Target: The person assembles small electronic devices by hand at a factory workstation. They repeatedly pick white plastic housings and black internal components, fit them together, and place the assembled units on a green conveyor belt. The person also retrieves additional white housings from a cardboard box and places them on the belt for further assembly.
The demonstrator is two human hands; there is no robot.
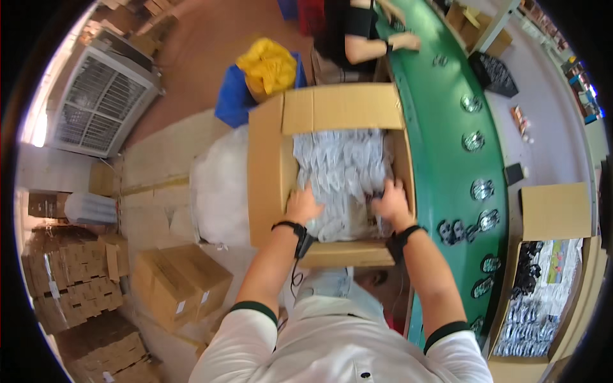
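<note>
Both of your hands are pressed down, fingers spread, on a heap of clear plastic packets [345, 172] inside an open cardboard box [265, 172]; neither hand is closed around anything. Your left hand [302, 205] lies on the packets near the box's left wall, just right of centre-left in the frame. Your right hand [391, 203] lies near the right wall, its fingertips touching the packets. Each wrist wears a black band.

Going from largest to smallest: a brown floor fills the upper left of the frame, with a grey louvred fan unit [105, 96] standing on it. A green conveyor belt [447, 127] curves down the right of the frame, its left edge running just beside the box's right wall, leaving almost no gap there. The box sits at centre frame with four flaps folded outward; the near flap rests against your lap. A white plastic sack [217, 185] touches the box's left flap. Stacked cartons [70, 274] crowd the lower left, with one closed carton [182, 287] near your left elbow. A tray of small packets [533, 306] sits at lower right, beyond the belt. Small shiny packets [474, 141] lie spaced along the belt. Another person's forearm [383, 45] rests on the belt at the top centre, well apart from you.
</note>
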